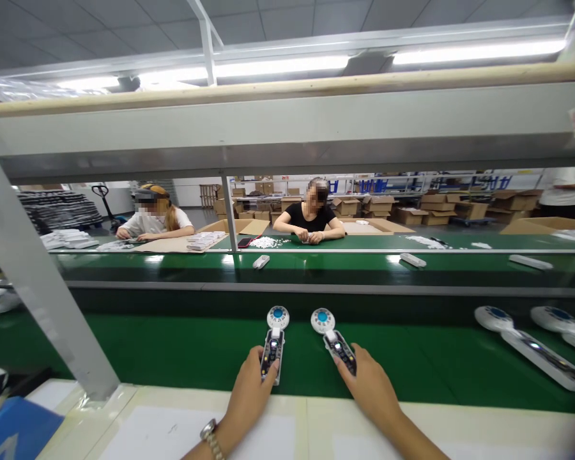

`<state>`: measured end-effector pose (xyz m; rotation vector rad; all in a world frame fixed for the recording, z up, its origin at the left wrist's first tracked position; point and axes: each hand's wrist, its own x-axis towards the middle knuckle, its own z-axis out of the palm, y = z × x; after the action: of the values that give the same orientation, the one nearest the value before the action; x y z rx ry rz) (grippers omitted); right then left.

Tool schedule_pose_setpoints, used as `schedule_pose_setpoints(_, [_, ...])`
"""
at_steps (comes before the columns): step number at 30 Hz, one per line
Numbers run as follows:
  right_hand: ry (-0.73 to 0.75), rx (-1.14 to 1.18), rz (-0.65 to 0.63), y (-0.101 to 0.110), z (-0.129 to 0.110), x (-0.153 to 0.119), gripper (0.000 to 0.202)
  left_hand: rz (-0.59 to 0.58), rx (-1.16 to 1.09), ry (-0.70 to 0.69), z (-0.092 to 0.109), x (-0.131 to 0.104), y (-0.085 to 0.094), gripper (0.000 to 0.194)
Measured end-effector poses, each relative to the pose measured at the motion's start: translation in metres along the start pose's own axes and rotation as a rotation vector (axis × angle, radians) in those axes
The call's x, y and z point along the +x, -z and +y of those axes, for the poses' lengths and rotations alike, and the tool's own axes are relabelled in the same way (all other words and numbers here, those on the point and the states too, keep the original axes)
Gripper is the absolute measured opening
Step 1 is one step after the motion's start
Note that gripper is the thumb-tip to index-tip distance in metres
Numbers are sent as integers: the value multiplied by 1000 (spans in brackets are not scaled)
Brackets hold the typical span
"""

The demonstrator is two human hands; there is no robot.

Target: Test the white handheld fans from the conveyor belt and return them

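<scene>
My left hand [255, 378] is closed around the lower body of a white handheld device [276, 338], its round head with a blue centre pointing away from me. A second device of the same kind [333, 337] is gripped by my right hand [371, 378], tilted with its head toward the left. Both have their casings open, with a dark circuit board and a small lit spot showing. They are over the green surface [182, 351] just beyond the table edge. Whether they rest on it I cannot tell.
Two similar devices [531, 345] lie at the right. White casing parts [413, 260] sit on the far green belt [326, 268]. A metal post [48, 275] stands at left, below an overhead beam [287, 121]. Two people [311, 217] work opposite, beside small white pieces [266, 242].
</scene>
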<state>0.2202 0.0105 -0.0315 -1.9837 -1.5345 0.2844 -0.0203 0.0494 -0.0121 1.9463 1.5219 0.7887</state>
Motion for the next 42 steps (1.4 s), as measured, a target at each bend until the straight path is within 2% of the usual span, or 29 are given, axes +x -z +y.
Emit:
schedule_pose_setpoints(2, [-11,123,-22,-5,-9,2,45,4,-10,99,1,13,2,31])
schedule_pose_setpoints(5, [-60,501,-54,-8,-21,6,30,-63,-138,250,9,37,6,33])
schedule_pose_setpoints(8, [-102,748,-97,-5,-25,6,40,-199,-304,279,20,55,9,29])
schedule_pose_setpoints(11, [-154,985,-88,-4,-24,-2,47,-305,-520,265,28,50,2,23])
schedule_pose_setpoints(15, [-322,1357,-111,0,-25,-20,49,-324,-772,206,30,20,-15,40])
schedule_pose_setpoints(18, [-397,1382,-191,6,-29,-31,39,-318,-980,193,27,4,-21,48])
schedule_pose_setpoints(21, [-441,1428,-226,10,-33,-34,37,-313,-1097,237,26,1,-22,43])
schedule_pose_setpoints(24, [-432,1462,-237,11,-33,-34,36,-315,-1123,261,27,2,-21,40])
schedule_pose_setpoints(31, [-352,1396,-377,7,-25,-35,34,-350,-1095,200,32,-3,-21,38])
schedule_pose_setpoints(42, [-352,1329,-298,10,-31,-37,43,-417,-1051,124,24,-2,-20,44])
